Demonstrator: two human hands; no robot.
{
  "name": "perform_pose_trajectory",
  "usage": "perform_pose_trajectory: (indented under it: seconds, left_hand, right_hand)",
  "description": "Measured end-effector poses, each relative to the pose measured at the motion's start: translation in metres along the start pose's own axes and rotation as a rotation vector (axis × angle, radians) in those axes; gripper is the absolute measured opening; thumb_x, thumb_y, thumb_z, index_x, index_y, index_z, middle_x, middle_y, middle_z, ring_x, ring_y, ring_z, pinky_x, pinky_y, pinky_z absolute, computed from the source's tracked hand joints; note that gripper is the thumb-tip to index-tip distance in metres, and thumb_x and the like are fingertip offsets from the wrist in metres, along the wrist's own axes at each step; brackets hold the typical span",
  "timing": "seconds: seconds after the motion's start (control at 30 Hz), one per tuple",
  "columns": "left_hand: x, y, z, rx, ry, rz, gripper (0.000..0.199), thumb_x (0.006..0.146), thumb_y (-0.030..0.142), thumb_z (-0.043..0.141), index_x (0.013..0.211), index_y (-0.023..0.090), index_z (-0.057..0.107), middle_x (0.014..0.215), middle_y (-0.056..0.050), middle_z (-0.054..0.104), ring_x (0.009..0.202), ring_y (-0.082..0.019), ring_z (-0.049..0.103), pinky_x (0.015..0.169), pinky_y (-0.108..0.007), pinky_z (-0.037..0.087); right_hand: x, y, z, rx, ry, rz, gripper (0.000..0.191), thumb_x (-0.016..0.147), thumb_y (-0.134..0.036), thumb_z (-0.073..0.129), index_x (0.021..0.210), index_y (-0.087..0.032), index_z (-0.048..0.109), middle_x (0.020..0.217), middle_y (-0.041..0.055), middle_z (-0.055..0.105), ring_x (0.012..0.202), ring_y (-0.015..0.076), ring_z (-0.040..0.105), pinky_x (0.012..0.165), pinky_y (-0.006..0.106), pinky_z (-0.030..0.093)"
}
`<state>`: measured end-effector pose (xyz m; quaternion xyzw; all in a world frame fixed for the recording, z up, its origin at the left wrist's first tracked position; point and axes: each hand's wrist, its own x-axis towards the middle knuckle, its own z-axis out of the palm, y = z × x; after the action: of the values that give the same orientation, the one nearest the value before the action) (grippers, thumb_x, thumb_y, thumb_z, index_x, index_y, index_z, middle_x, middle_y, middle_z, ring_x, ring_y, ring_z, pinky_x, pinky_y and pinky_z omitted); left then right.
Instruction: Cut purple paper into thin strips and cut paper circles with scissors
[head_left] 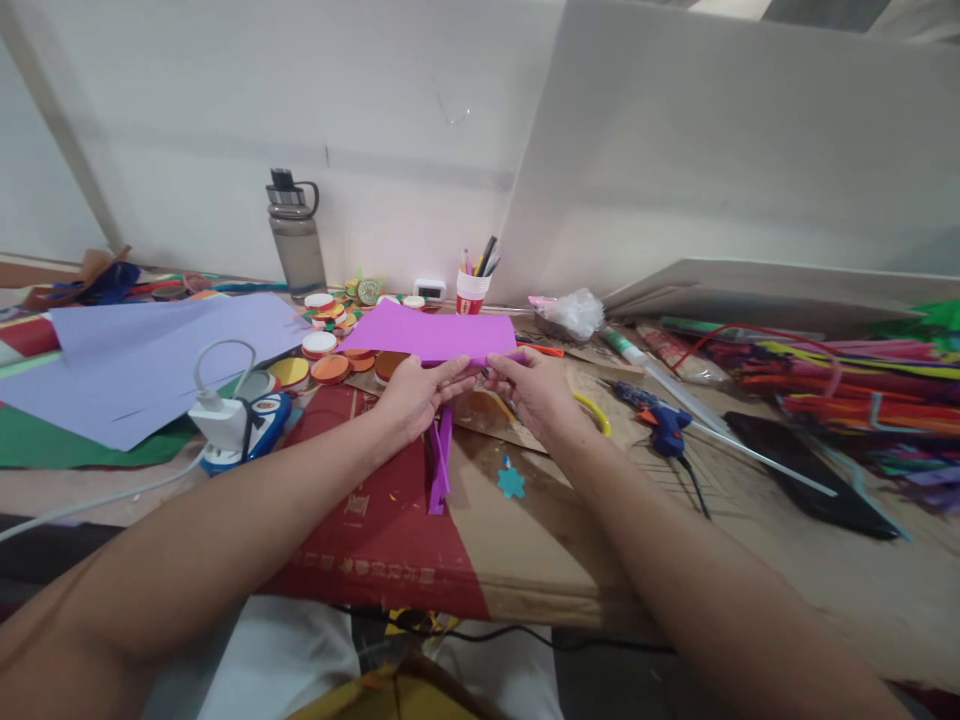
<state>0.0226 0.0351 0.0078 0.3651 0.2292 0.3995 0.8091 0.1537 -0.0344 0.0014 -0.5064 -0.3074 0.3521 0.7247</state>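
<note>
Sheet: purple sheet (442, 333), at the centre of the frame, lifted just over the counter (892, 610); its broad part reaches away from the person.
Left grip: the left hand (429, 398) is closed on the sheet's near edge, thumb on top, fingers curled below.
Right grip: the right hand (534, 388) pinches the same edge near its right corner, just beside the left fingertips.
Near edge: a narrow darker band shows between the hands; it looks like a fold being pressed, though the fingers hide much of it.
Done: purple strips (440, 470) lie below the left hand, already narrow; a teal star (511, 484) lies right of them, apparently finished.
Left: most of the sheet is broad and flat, so the work on it seems at an early stage; whether the strips belong with it, I cannot tell.
Idle tools: the glue gun (666, 428) lies right of centre, untouched; the pen cup (473, 290) stands at upper centre.
Other stock: lilac paper (176, 350) at left, round lids (321, 345) left of the sheet, pipe cleaners (877, 412) at far right, none in hand.
</note>
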Motion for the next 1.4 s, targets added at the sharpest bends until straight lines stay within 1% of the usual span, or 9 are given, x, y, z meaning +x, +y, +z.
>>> perform_pose_trajectory:
  seconds: [0.1,0.27,0.43,0.57,0.8,0.97,1.13,1.27,1.4]
  left_hand:
    - [-0.0013,-0.0001,0.0009,0.014,0.053,-0.002,0.016,0.077,0.001,0.07,0.084,0.01,0.059,0.076,-0.007,0.073,0.066,-0.016,0.071,0.08,-0.036,0.06]
    - [-0.0007,-0.0003,0.0007,-0.005,0.069,0.003,0.013,0.08,0.0,0.066,0.085,0.009,0.058,0.074,-0.007,0.072,0.063,-0.015,0.071,0.071,-0.03,0.06]
    - [-0.0004,-0.0019,0.0,-0.011,0.089,0.013,0.016,0.078,0.001,0.069,0.082,0.011,0.056,0.075,-0.008,0.072,0.063,-0.016,0.071,0.072,-0.033,0.061]
    - [-0.0001,-0.0026,0.0002,-0.021,0.104,0.006,0.017,0.077,0.0,0.07,0.082,0.01,0.057,0.073,-0.007,0.072,0.062,-0.015,0.07,0.075,-0.033,0.061]
    - [0.0018,-0.004,-0.001,-0.024,0.117,0.012,0.021,0.077,0.0,0.071,0.085,0.012,0.055,0.074,-0.007,0.072,0.063,-0.016,0.071,0.07,-0.031,0.062]
    - [0.0032,-0.0056,-0.0031,-0.007,0.107,0.034,0.022,0.078,-0.001,0.068,0.085,0.013,0.052,0.075,-0.006,0.072,0.063,-0.016,0.071,0.072,-0.033,0.062]
    - [0.0026,-0.0061,-0.0031,-0.003,0.118,0.042,0.023,0.078,-0.001,0.069,0.084,0.014,0.051,0.074,-0.005,0.071,0.064,-0.015,0.071,0.074,-0.033,0.062]
    - [0.0005,-0.0051,-0.0012,-0.006,0.136,0.034,0.023,0.078,-0.001,0.068,0.084,0.014,0.051,0.072,-0.006,0.07,0.062,-0.015,0.07,0.078,-0.036,0.062]
    - [0.0012,-0.0046,-0.0014,-0.01,0.141,0.043,0.027,0.077,-0.001,0.069,0.084,0.015,0.049,0.074,-0.006,0.07,0.063,-0.015,0.071,0.075,-0.034,0.062]
  right_hand:
    - [-0.0011,0.0013,0.0029,-0.016,-0.007,0.004,0.033,0.058,-0.033,0.086,0.064,-0.018,0.057,0.058,-0.0016,0.064,0.055,0.0102,0.061,0.062,0.025,0.055]
    - [-0.0021,0.0019,0.0052,0.018,0.005,-0.007,0.035,0.057,-0.029,0.087,0.066,-0.019,0.055,0.058,-0.0035,0.061,0.057,0.0099,0.061,0.063,0.025,0.057]
    - [-0.0014,0.003,0.0048,0.023,0.026,-0.021,0.037,0.058,-0.026,0.086,0.073,-0.02,0.052,0.06,-0.0054,0.06,0.056,0.0097,0.061,0.061,0.025,0.058]
    - [-0.0009,0.003,0.0047,0.017,0.039,-0.043,0.04,0.058,-0.024,0.085,0.074,-0.022,0.049,0.058,-0.0073,0.058,0.053,0.0103,0.061,0.058,0.026,0.057]
    - [-0.0032,0.0001,0.0051,-0.016,0.062,-0.036,0.039,0.058,-0.022,0.082,0.076,-0.022,0.048,0.058,-0.0077,0.058,0.052,0.0097,0.061,0.052,0.022,0.053]
    - [-0.0042,0.0005,0.0076,-0.023,0.077,-0.049,0.04,0.058,-0.022,0.081,0.079,-0.022,0.047,0.059,-0.0088,0.057,0.051,0.0097,0.061,0.052,0.023,0.053]
    - [-0.0019,0.0026,0.0086,-0.024,0.129,-0.074,0.051,0.057,-0.02,0.081,0.086,-0.025,0.04,0.061,-0.01,0.059,0.049,0.0116,0.061,0.049,0.024,0.053]
    - [0.0009,0.0046,0.0068,-0.022,0.161,-0.086,0.049,0.06,-0.02,0.078,0.088,-0.026,0.037,0.063,-0.0096,0.06,0.049,0.0119,0.061,0.051,0.027,0.055]
    - [0.0011,0.0051,0.006,-0.009,0.158,-0.092,0.05,0.061,-0.018,0.077,0.091,-0.026,0.038,0.065,-0.0097,0.06,0.05,0.0109,0.061,0.052,0.026,0.055]
